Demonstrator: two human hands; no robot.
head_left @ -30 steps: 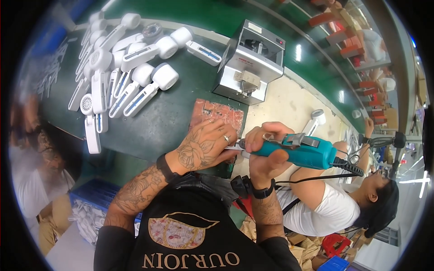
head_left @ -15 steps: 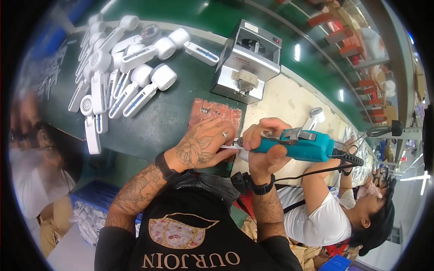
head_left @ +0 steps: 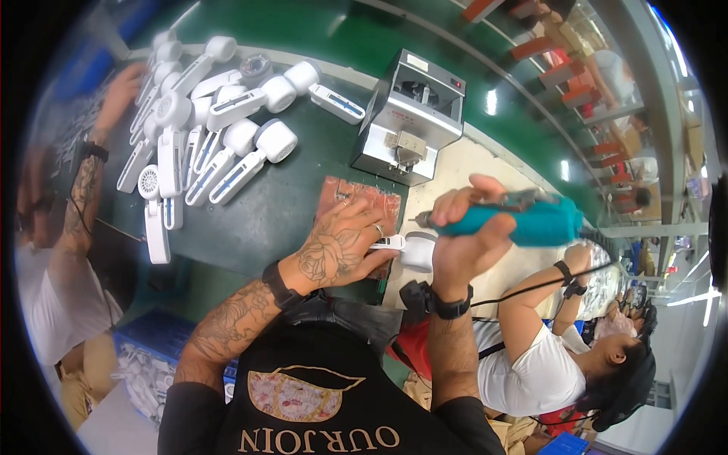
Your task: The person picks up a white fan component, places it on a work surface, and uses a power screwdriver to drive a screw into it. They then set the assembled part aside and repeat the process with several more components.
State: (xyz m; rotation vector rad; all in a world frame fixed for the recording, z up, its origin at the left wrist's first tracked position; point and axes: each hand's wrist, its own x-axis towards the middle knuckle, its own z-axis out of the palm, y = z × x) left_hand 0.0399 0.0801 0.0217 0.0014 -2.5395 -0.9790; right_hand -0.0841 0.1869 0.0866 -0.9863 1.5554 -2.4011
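Note:
My left hand (head_left: 341, 241) is closed around the handle of a white handheld fan (head_left: 418, 252), pressing it down at the near edge of a scuffed red block (head_left: 384, 202). The fan's round head sticks out to the right, and the fingers cover most of its handle. In my right hand (head_left: 476, 246) is a teal electric screwdriver (head_left: 535, 221), gripped along its body and lying nearly level. Its thin bit points left, above the fan and apart from it. A black cable runs from the screwdriver's back end.
Several white handheld fans (head_left: 231, 110) lie heaped on the dark green tabletop (head_left: 288, 201) at left. A grey-black screw feeder (head_left: 413, 114) stands beyond my hands. Co-workers sit at both sides; one's arm (head_left: 87, 182) reaches in at far left. A blue crate (head_left: 163, 334) holds white parts.
The screwdriver has pulled back up and right, off the fan, uncovering its head and handle end. My left hand stays on the fan. At far left a co-worker's arm has reached toward the heap.

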